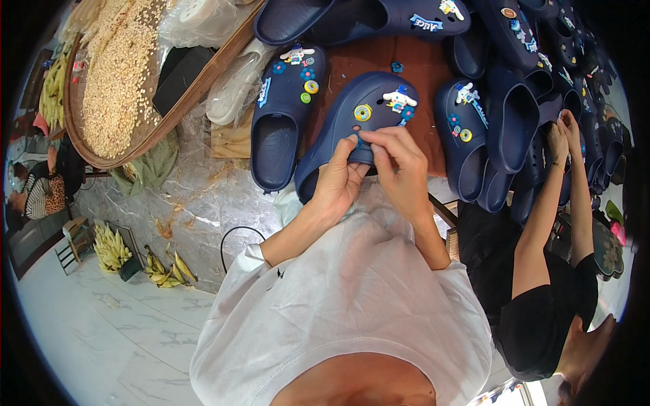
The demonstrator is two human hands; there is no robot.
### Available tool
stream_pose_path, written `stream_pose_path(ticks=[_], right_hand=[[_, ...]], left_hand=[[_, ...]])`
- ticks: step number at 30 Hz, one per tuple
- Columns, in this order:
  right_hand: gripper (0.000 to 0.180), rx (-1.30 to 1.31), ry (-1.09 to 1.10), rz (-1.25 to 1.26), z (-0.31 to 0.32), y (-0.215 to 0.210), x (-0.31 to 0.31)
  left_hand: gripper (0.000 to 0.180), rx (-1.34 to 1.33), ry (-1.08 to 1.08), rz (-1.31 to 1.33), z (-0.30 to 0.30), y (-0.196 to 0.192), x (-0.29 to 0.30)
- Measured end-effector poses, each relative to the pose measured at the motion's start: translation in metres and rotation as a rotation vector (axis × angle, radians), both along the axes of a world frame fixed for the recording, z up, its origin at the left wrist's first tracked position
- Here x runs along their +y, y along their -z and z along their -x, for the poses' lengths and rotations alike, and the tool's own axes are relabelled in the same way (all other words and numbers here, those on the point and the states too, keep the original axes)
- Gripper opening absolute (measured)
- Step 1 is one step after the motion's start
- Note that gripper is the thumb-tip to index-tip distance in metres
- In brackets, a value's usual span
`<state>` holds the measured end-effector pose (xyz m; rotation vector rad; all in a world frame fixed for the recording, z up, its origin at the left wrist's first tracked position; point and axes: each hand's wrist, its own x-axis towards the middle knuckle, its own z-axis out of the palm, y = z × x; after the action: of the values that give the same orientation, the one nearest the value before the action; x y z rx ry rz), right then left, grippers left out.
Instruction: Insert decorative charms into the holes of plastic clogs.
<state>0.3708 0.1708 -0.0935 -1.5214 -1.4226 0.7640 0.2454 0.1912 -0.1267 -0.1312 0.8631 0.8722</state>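
A navy clog [338,108] is in front of me, with a white cartoon charm, a yellow ring charm and blue flower charms on its upper. My left hand [338,184] grips the clog's upper near its opening, thumb on top and fingers tucked inside. My right hand [399,166] is pinched at the front holes, on a small blue charm [353,139] beside my left thumb; its exact shape is covered by the fingers. Left of this clog lies a finished-looking navy clog [274,128] carrying several charms. A loose blue flower charm [397,67] rests on the brown surface beyond.
Many navy clogs [511,111] are piled to the right, where a co-worker's hands [563,132] handle one. More clogs [365,20] lie at the far edge. At the left stands a wide basket [203,84] of pale kernels, beside plastic bags [233,88] on the grey marbled table [196,189].
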Motion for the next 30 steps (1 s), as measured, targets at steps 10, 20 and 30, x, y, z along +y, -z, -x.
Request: stream_pose_path(ticks=[10,20,30], right_hand=[[0.017,0.009,0.162,-0.016,-0.035,0.016,-0.005],[0.029,-0.236,0.051,-0.052,-0.014,0.022,0.018],[0.013,0.045,0.029,-0.009,-0.001,0.028,0.008]], left_hand=[[0.045,-0.056,0.027,0.082,-0.001,-0.004,0.003],[0.047,-0.031,0.022,0.092,0.005,0.011,-0.001],[0.025,-0.045,-0.043,0.273,0.033,0.004,-0.002]])
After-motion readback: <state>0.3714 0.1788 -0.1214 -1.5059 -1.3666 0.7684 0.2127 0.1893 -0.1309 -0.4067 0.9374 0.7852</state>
